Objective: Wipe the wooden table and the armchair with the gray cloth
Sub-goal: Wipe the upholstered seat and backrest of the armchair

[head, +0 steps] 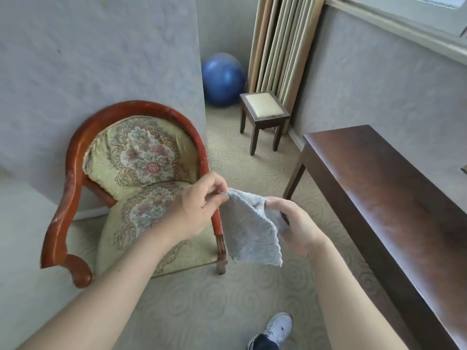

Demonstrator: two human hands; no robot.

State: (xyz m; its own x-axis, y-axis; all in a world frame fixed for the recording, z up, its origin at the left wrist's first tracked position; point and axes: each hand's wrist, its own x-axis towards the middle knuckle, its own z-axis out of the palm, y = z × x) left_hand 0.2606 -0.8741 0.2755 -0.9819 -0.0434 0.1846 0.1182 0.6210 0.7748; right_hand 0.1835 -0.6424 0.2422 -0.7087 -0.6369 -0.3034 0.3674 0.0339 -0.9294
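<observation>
Gray terry cloth (251,231), a small square with a scalloped lower edge, hangs in the air between the two hands, above the pale swirl-patterned carpet (227,299) and in front of the armchair's right front leg. The left hand (199,205) pinches the cloth's upper left corner between thumb and curled fingertips. The right hand (295,226) grips the cloth's right edge, its thumb on top and its fingers curled underneath, so the fabric sags in a fold between the two grips.

The armchair (75,178) has a curved red-brown wooden frame and yellow-green floral tapestry cushions on its seat and back; it stands on the carpet against the gray-blue wall (101,59), left of the hands. The dark brown wooden table (394,193), long and glossy, runs along the right wall, its near left corner just beyond the right hand. The cloth touches neither piece of furniture.

Farther back, a small dark wooden stool (264,114) with a cream cushioned top stands near the table's far end, beside beige pleated curtains (280,46). A blue exercise ball (222,79) rests in the corner behind the stool. A gray sneaker (275,329) shows at the bottom edge of the view.
</observation>
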